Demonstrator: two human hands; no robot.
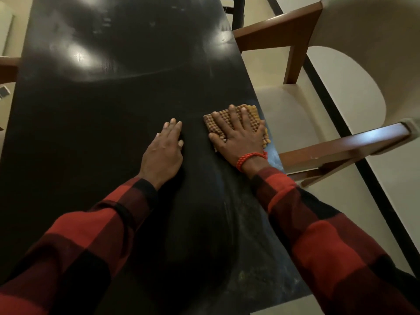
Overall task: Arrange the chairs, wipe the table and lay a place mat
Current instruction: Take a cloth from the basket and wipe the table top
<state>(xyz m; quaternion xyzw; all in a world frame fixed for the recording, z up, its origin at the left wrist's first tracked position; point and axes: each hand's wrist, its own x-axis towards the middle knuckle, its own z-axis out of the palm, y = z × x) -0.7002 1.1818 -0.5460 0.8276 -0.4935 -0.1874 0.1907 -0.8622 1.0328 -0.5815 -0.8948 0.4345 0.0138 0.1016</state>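
Observation:
A long black table (109,92) fills the head view. My right hand (238,135) lies flat with fingers spread on a folded tan waffle-weave cloth (251,112), pressing it onto the table close to the right edge. My left hand (164,151) rests flat on the bare tabletop just left of the cloth, fingers straight and together. A wooden armchair (341,153) with a cream seat and back stands at the table's right side, its arms pointing at the table edge. No place mat is in sight.
Part of a dark chair (236,12) shows past the far right corner of the table. A brown wooden piece (8,69) pokes in at the left edge. Cream floor with a black stripe (354,137) runs along the right.

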